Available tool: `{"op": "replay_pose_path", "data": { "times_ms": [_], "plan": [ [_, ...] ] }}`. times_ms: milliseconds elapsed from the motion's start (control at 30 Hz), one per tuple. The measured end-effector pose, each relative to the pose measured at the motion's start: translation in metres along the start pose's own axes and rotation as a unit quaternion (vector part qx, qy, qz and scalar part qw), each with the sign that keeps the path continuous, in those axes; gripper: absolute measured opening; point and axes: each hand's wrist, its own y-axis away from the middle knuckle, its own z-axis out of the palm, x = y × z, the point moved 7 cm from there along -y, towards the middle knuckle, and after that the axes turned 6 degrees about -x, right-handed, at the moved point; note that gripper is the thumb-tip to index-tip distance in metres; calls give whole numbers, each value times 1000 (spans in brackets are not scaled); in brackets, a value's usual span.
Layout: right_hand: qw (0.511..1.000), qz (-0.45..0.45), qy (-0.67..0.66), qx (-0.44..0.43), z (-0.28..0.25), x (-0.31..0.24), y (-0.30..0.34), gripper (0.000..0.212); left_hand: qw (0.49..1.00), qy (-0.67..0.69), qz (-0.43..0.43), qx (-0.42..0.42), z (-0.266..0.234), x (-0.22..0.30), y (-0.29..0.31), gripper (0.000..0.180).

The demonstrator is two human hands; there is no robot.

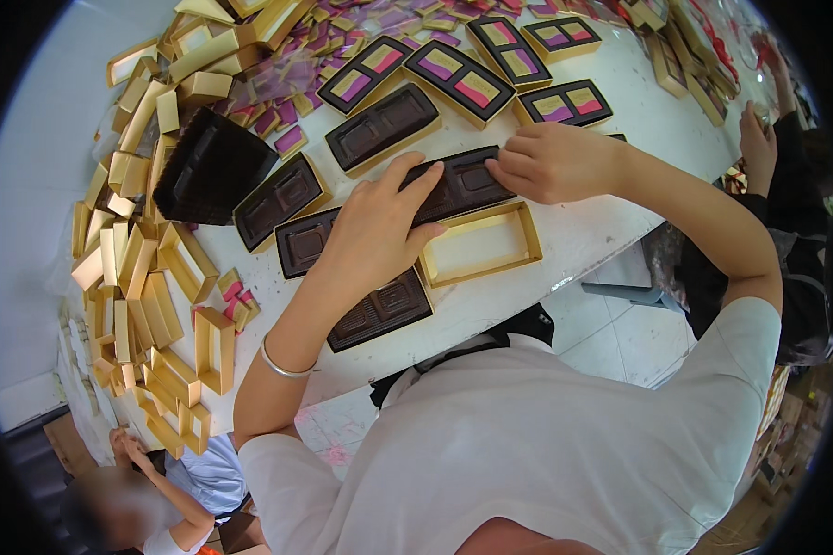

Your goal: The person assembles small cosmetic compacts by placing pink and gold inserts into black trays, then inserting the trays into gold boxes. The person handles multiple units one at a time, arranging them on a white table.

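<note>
A dark brown plastic tray insert [465, 185] with moulded hollows lies between my hands. My left hand [372, 222] spans its left end, fingertips on the far side and thumb at the near side. My right hand [553, 165], fingers curled, pinches the insert's right end. Just nearer to me sits a gold box [481, 246] with no insert in it. Partly under my left wrist are a box with a brown insert [304, 244] and another brown insert [384, 307]. Whether a gold box lies under the held insert is hard to tell.
Gold boxes with inserts [382, 127] and filled boxes [460, 80] stand beyond my hands. A stack of brown inserts [215, 166] and a heap of gold boxes [143, 277] are at left. Small wrapped pieces [290, 141] are spread at the back. Other people work nearby.
</note>
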Motion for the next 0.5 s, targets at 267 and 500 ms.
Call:
{"op": "replay_pose_path", "data": {
  "times_ms": [267,500],
  "plan": [
    [992,108,-55,17,-23,-8,-1,24,999,-27,-13,45,4,-4,5,43],
    [989,139,-34,-40,-11,-35,-8,35,994,-97,19,53,8,2,3,42]
  ]
}}
